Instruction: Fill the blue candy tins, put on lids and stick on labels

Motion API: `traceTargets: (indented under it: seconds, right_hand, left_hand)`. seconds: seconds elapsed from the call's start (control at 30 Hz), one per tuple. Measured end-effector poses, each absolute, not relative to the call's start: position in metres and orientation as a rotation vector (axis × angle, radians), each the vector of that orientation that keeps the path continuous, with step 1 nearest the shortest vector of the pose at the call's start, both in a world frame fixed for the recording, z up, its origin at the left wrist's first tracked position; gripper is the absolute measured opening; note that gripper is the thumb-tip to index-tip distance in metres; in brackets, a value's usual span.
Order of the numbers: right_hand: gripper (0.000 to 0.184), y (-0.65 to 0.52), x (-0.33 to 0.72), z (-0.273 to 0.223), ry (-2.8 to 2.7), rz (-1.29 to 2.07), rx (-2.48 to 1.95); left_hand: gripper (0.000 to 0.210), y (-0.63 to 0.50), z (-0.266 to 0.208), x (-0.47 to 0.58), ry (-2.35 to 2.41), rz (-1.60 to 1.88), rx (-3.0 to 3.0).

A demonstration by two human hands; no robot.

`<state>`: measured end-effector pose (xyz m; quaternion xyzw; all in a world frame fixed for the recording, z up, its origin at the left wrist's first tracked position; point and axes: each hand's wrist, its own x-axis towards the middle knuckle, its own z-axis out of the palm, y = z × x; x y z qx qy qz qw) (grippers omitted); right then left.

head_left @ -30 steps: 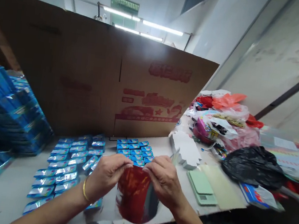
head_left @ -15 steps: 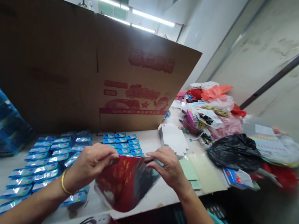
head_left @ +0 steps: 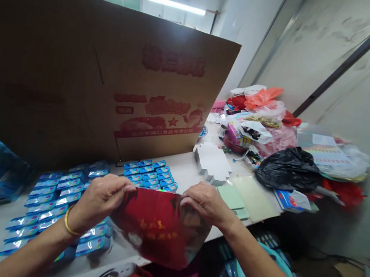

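At the table [head_left: 182, 169], both hands [head_left: 104, 194] [head_left: 204, 202] tight on a red bag [head_left: 158, 210], gold lettering [head_left: 158, 228] blurred

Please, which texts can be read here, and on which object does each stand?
Cardboard panel, lower red band: "食品有限公司" ends the line; its start is blurred.
Larger red print above: too blurred.
Red bag, gold characters: too blurred.
Blue packs: print too small.

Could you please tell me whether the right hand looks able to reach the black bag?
Probably yes: nothing tall stands between the right hand and the black bag, though that hand holds the red bag and might need freeing first.
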<state>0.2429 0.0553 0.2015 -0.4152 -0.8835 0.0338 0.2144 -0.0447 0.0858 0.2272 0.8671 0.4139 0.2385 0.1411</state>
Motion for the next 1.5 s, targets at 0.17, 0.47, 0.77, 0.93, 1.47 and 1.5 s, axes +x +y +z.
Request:
traceTargets:
  seconds: [0.17, 0.47, 0.77, 0.93, 1.47, 1.5]
  right_hand:
    - [0.044, 0.052, 0.257, 0.175, -2.412, 0.089, -1.324]
    - [0.049, 0.078, 0.307, 0.207, -2.412, 0.444, -1.621]
    - [0.033, 0.175, 0.315, 0.128, -2.505, -0.156, -2.001]
    - [0.023, 0.187, 0.267, 0.051, -2.148, -0.321, -1.948]
    - [0.029, 0.149, 0.155, 0.014, -2.543, 0.059, -1.043]
    - [0.029, 0.149, 0.157, 0.010, -2.527, 0.042, -1.011]
  left_hand:
    - [0.025, 0.099, 0.215, -0.056, 1.267, 0.701, 2.323]
    - [0.026, 0.108, 0.205, -0.028, 0.959, 0.557, 1.863]
    - [0.028, 0.136, 0.086, 0.029, 1.068, 0.809, 1.061]
    - [0.030, 0.143, 0.024, 0.026, 1.240, 0.808, 0.782]
    - [0.006, 0.137, 0.021, 0.005, 0.813, 0.836, 0.213]
    - [0.005, 0.137, 0.020, 0.006, 0.823, 0.841, 0.208]
